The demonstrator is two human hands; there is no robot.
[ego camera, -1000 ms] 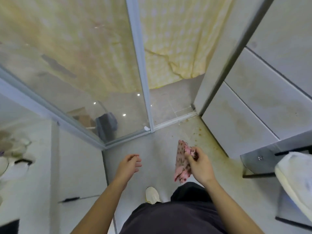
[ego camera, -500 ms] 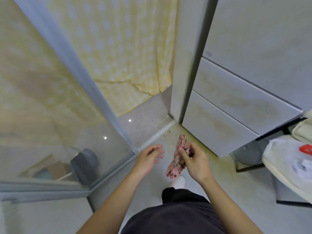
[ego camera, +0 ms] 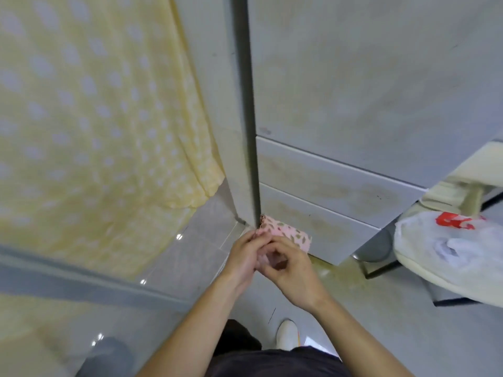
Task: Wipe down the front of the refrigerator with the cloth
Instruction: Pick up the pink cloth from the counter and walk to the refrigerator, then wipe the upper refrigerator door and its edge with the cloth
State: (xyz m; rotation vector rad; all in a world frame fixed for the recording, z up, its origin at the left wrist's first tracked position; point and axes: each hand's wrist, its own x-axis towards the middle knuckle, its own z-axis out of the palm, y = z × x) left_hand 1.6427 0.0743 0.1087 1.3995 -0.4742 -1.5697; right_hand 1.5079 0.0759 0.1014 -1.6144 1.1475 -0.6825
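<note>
- Refrigerator [ego camera: 367,77]: its pale front fills the upper right. There is a tall door above and two drawer fronts [ego camera: 321,186] below. The drawers carry yellowish smears, heaviest low down, so I judge that part most in need of wiping.
- Cloth [ego camera: 285,232]: pink, spotted and folded into a thick pad. It is held in the air in line with the refrigerator's bottom left corner. Whether it touches the lower drawer, I cannot tell.
- Left hand [ego camera: 245,257] and right hand [ego camera: 295,270]: close together with fingers curled, both pinching the cloth's near edge. They are likely squaring the fold to get a firm, flat wiping face.
- Wiping judged not yet begun.
- Yellow dotted curtain [ego camera: 95,118] hangs left of the refrigerator. A white plastic bag [ego camera: 449,240] sits by its right edge and may crowd strokes there.
</note>
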